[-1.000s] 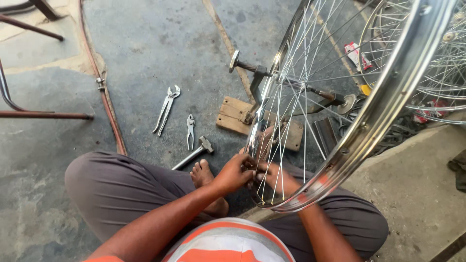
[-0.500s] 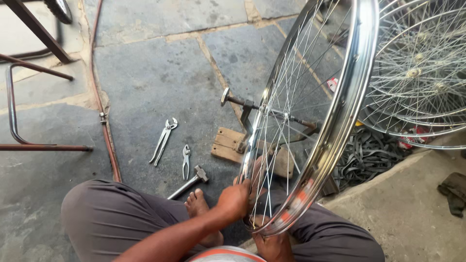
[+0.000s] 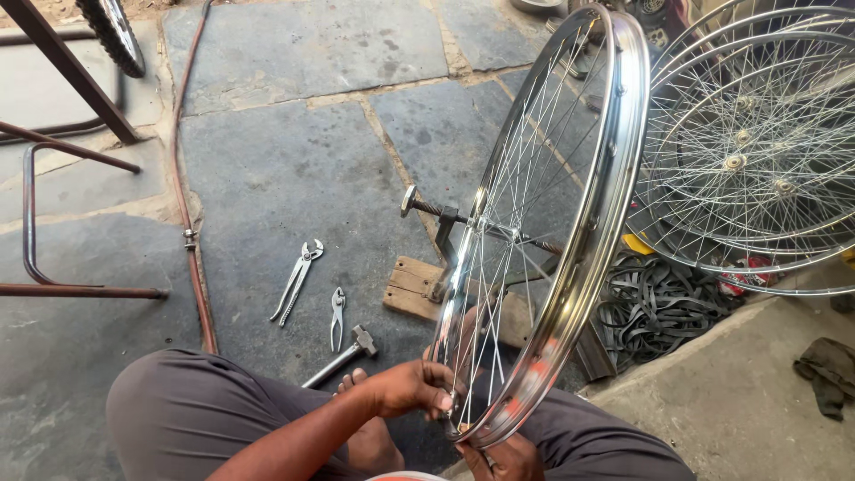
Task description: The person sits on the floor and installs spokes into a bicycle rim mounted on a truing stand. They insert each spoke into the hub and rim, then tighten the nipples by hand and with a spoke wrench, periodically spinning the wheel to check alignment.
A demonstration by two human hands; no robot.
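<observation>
While you sat on the stone floor (image 3: 294, 169) with your knees apart, the bicycle wheel (image 3: 570, 223) stood upright on its axle stand (image 3: 445, 267), and that wooden-based stand rested just past your bare foot (image 3: 356, 383). Since half a second before, the wheel had swung more edge-on to your view, so its chrome rim now ran as a narrow band from the far edge of the floor down to your lap. Your left hand (image 3: 411, 388) had stayed at the lowest part of the rim; its fingers were pinched together on something small at the base of the spokes, though what it was could not be made out. Your right hand (image 3: 499, 459) had dropped lower, under the rim, curled against it from below; only its knuckles showed, so whether it gripped anything could not be told. My reading is that the work had settled on that one spot at the rim's bottom. Two pairs of pliers (image 3: 298, 281) (image 3: 337, 316) and a hammer (image 3: 343, 354) lay untouched on the floor near your left knee. More spoked wheels (image 3: 757, 160) leaned at the right, with a heap of black rubber tubes (image 3: 659, 312) beneath them.
</observation>
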